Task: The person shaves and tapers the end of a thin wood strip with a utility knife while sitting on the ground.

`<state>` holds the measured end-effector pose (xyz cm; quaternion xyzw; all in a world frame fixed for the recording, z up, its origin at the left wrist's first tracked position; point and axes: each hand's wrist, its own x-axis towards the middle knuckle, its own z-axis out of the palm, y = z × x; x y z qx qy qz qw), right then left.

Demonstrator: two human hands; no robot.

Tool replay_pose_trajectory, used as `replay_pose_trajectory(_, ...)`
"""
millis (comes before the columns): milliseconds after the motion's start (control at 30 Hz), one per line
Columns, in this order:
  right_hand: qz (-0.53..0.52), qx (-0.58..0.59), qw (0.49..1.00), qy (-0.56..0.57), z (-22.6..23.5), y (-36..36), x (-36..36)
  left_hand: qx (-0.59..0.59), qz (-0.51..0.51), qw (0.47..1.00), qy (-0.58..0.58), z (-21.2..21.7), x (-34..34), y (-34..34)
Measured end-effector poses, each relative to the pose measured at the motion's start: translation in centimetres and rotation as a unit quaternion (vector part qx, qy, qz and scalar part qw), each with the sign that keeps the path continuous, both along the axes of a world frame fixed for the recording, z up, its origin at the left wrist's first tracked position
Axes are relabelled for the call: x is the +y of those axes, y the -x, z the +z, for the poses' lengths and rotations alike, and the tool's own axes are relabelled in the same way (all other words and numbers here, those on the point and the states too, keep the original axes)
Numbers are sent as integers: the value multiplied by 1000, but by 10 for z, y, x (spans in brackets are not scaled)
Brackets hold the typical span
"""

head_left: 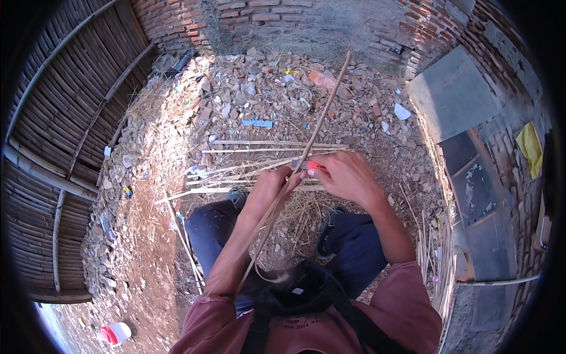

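Note:
My left hand is closed around a long bamboo strip, which slants from over my lap up toward the rubble. A thin sliver curls from the strip's near end above my lap. My right hand grips a red-handled knife, its fingers hiding part of the handle. The dark blade lies against the strip just beyond my left fingers. Beneath both hands, several pale split bamboo strips lie roughly crosswise on the ground, with loose shavings between my legs.
Broken brick and litter cover the ground up to a brick wall. A woven bamboo wall stands at left. Flat panels lean at right, near a bundle of long strips. A red-lidded container lies at lower left.

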<state>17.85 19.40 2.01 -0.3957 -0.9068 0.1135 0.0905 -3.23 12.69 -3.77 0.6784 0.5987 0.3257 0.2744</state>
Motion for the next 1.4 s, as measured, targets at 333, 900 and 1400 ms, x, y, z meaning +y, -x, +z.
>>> replay_pose_trajectory(333, -24, -3, 1000, -9, -2, -1, 0, -125, 22, 984, 128, 3, -4, -6)
replay_pose_trajectory(900, 65, 36, 978, 194, 10, -28, 28, -138, -17, 971, 196, 4, -5, -14)
replay_pose_trajectory(1400, 176, 80, 920, 340, 7, -48, 46, -316, -130, 879, 333, -1, -6, 5)
